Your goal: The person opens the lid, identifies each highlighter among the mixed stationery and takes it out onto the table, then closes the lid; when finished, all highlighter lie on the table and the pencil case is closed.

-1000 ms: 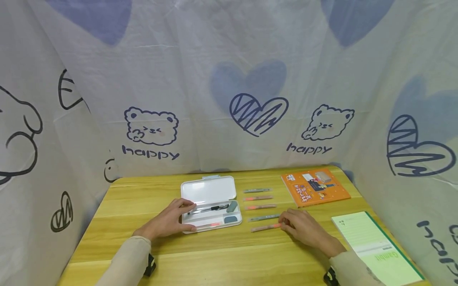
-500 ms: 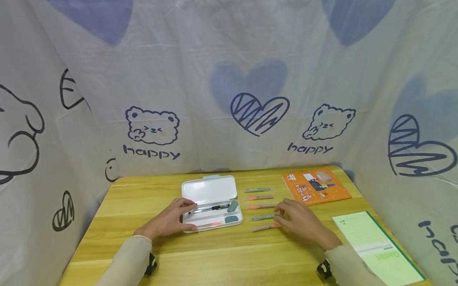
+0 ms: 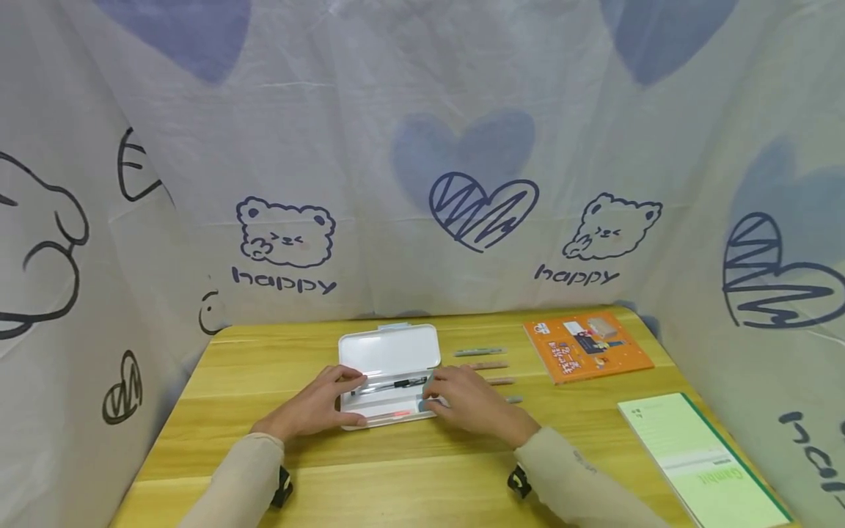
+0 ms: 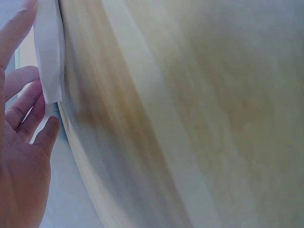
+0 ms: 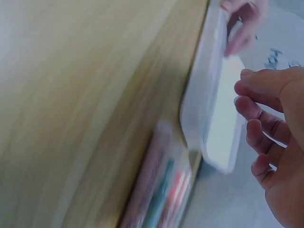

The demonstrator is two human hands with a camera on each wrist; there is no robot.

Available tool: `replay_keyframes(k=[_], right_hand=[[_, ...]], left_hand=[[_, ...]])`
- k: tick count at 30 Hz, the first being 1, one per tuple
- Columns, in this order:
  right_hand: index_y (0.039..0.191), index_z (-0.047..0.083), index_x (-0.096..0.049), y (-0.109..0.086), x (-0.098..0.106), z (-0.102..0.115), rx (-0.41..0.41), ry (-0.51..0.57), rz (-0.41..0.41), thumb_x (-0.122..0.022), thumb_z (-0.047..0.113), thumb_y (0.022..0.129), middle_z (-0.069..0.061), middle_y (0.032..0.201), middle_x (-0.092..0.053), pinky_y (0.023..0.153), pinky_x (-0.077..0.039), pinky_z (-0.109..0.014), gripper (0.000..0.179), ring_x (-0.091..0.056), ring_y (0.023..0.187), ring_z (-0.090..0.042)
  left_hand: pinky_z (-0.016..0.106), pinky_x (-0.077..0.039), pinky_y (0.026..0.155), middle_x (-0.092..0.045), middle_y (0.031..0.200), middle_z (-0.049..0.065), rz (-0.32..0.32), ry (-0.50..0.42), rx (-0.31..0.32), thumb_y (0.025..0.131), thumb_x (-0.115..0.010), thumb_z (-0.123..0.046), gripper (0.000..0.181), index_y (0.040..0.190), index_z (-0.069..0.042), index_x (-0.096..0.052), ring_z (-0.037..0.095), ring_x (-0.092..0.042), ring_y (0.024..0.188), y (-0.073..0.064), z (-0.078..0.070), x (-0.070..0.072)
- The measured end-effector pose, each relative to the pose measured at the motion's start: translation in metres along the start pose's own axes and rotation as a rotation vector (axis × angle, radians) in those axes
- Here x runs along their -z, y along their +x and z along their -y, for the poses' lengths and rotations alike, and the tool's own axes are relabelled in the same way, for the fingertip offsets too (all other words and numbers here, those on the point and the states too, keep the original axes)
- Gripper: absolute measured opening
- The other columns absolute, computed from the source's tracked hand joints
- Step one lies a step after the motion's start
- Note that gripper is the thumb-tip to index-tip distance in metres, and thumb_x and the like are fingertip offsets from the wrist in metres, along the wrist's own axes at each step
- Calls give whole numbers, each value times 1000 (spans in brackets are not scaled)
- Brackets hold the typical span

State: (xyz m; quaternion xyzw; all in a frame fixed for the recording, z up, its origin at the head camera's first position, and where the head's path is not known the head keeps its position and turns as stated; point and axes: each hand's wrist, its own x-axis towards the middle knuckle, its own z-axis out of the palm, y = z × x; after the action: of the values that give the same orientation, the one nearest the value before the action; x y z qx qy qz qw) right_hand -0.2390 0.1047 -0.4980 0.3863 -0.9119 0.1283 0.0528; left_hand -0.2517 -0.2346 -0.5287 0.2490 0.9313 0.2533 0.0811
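Note:
An open white pencil case (image 3: 389, 350) lies on the table, lid folded back. My left hand (image 3: 313, 402) grips its left end, thumb at the near edge and fingers at the far edge. Inside are a black-and-clear gel pen (image 3: 404, 383) and a pink-marked pen (image 3: 401, 413). Over the case's right end is my right hand (image 3: 472, 400), covering most of the two erasers; a bit of a blue-grey eraser (image 3: 421, 405) shows by its fingertips. In the right wrist view its fingers are loosely bent, with nothing visible between them.
Right of the case, a grey-green pen (image 3: 480, 352) and several others lie in a row, partly behind the right hand. An orange booklet (image 3: 587, 348) sits at the back right, a pale green notepad (image 3: 703, 455) nearer. A printed cloth (image 3: 389, 220) hangs behind the table.
My right hand has moved left from the near pens in the row to the pencil case's right end. My left hand has stayed on the case.

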Motion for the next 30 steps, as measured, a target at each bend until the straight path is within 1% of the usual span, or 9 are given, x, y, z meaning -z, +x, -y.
replay_keyframes(k=[3,7,13,18,21,27,30], right_hand=[[112,22,-85,8,-10,7,36,-38,30,-75,31,105,6,106,-72,80,-49,-31,15,-63,92,-11],[113,22,-85,14,-19,12,47,-90,77,-73,31,106,6,107,-73,81,-49,-28,17,-64,95,-10],[111,22,-86,21,-25,17,87,-151,63,-74,29,106,6,105,-73,84,-55,-29,15,-64,93,-9],[113,21,-85,28,-28,26,115,-171,67,-69,28,108,3,108,-71,89,-57,-31,18,-65,96,-12],[116,23,-83,31,-30,30,108,-199,88,-66,31,110,3,107,-70,86,-55,-31,20,-64,95,-12],[116,24,-75,33,-29,39,81,-311,133,-60,35,113,3,98,-68,77,-49,-30,19,-64,88,-14],[116,22,-74,34,-28,43,58,-295,142,-62,34,112,3,96,-69,75,-48,-29,18,-62,85,-13]], left_hand=[[58,-40,128,-52,161,9,0,-4,1,90,-83,-63,94,160,-7,-54,33,-44,152,1,-1,-1],[57,-40,128,-52,161,8,1,-5,6,90,-83,-63,93,161,-8,-54,32,-45,152,1,-1,-1],[57,-42,127,-52,161,8,-7,12,-6,91,-82,-63,92,160,-8,-55,32,-46,151,0,0,0],[55,-43,126,-53,159,8,-11,0,-20,92,-83,-60,91,159,-6,-56,31,-46,149,1,1,-1],[55,-43,125,-54,158,8,-15,2,-27,92,-83,-59,90,159,-6,-56,31,-47,149,1,2,-2],[55,-43,126,-54,158,8,-21,8,-25,91,-84,-59,90,158,-6,-57,30,-47,149,2,2,-3],[55,-43,126,-54,158,8,-20,7,-28,92,-85,-57,89,159,-6,-56,31,-47,149,1,3,-3]])
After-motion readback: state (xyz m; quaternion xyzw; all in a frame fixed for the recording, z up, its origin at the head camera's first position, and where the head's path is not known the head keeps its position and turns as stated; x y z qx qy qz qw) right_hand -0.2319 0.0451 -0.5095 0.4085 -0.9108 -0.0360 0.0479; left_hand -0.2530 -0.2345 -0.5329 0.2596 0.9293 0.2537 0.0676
